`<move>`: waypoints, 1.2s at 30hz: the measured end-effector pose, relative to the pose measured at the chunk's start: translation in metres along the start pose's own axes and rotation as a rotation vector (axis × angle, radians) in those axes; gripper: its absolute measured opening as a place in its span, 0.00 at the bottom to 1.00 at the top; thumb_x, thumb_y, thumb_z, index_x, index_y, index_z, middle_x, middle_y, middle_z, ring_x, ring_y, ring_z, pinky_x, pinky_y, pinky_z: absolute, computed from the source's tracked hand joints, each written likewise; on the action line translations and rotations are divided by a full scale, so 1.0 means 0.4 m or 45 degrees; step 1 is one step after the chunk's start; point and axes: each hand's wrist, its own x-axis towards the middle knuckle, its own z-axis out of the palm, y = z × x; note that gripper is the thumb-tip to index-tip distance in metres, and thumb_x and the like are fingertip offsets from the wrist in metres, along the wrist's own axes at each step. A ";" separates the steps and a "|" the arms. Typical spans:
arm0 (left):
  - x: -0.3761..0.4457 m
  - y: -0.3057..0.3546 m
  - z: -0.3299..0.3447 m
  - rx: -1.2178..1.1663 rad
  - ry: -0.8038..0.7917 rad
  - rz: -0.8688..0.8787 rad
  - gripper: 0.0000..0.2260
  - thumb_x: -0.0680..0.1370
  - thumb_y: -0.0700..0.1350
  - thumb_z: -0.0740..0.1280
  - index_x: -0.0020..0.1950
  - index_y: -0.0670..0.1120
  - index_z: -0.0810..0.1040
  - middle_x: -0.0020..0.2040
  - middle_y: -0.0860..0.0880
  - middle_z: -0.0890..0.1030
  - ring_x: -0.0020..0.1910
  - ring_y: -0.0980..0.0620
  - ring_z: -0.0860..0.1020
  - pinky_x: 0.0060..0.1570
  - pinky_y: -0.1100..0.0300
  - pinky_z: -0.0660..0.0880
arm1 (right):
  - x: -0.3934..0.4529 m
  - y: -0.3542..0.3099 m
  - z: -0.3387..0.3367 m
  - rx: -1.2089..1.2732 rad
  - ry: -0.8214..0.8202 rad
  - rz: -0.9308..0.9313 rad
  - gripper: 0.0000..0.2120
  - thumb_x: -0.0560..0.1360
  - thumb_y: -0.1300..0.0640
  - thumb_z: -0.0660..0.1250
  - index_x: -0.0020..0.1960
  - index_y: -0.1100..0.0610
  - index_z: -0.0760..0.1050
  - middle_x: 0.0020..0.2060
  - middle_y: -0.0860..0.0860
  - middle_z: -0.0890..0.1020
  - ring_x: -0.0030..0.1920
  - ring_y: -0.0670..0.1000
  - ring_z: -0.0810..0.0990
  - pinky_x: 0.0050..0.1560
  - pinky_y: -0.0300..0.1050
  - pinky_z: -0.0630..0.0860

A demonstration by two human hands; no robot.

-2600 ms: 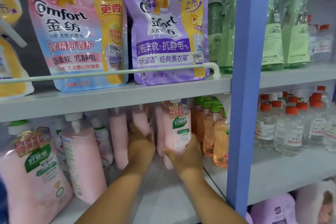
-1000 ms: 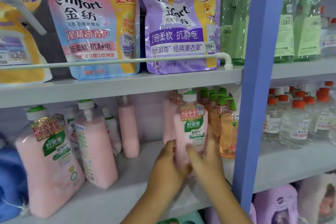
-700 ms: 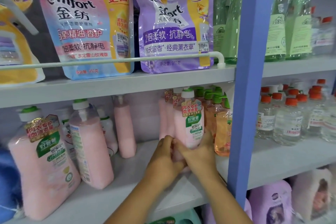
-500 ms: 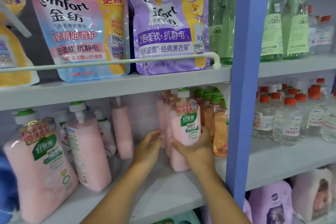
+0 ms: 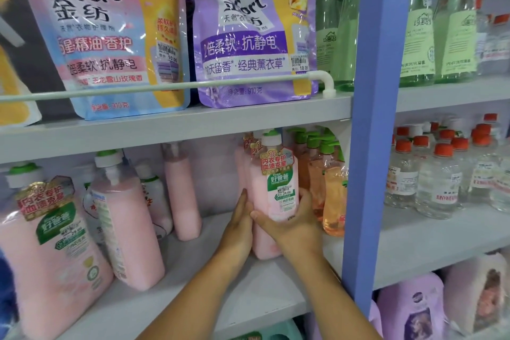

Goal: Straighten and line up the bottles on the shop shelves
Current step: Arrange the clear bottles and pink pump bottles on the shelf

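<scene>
Here I cradle the pink bottle [image 5: 271,196] upright on the shelf [image 5: 171,295], right hand [image 5: 289,225] wrapped round its front, left hand [image 5: 238,226] flat against its side, squaring its label forward beside the orange bottles [image 5: 331,201].

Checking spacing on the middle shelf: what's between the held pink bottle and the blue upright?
Head view: a row of orange bottles with green pump caps stands between the held pink bottle and the blue upright.
</scene>
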 end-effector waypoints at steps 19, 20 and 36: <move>0.029 0.042 -0.247 0.170 0.757 0.096 0.21 0.74 0.45 0.77 0.61 0.48 0.70 0.59 0.46 0.81 0.56 0.46 0.81 0.57 0.54 0.75 | -0.023 0.010 -0.005 0.052 0.137 -0.290 0.45 0.59 0.44 0.83 0.69 0.54 0.67 0.59 0.50 0.77 0.58 0.51 0.79 0.52 0.41 0.78; 0.015 0.032 -0.245 0.073 0.654 0.101 0.18 0.76 0.46 0.76 0.60 0.50 0.71 0.59 0.49 0.82 0.56 0.48 0.82 0.58 0.52 0.77 | -0.027 0.010 -0.006 0.061 0.139 -0.308 0.44 0.60 0.41 0.82 0.69 0.54 0.68 0.59 0.50 0.76 0.59 0.51 0.79 0.52 0.42 0.79; -0.059 0.056 -0.147 0.701 0.867 -0.016 0.36 0.66 0.58 0.81 0.63 0.47 0.66 0.61 0.45 0.73 0.57 0.43 0.76 0.56 0.48 0.76 | -0.083 -0.035 -0.034 -0.012 0.257 -0.610 0.29 0.71 0.53 0.78 0.67 0.56 0.70 0.62 0.51 0.72 0.62 0.47 0.73 0.60 0.28 0.71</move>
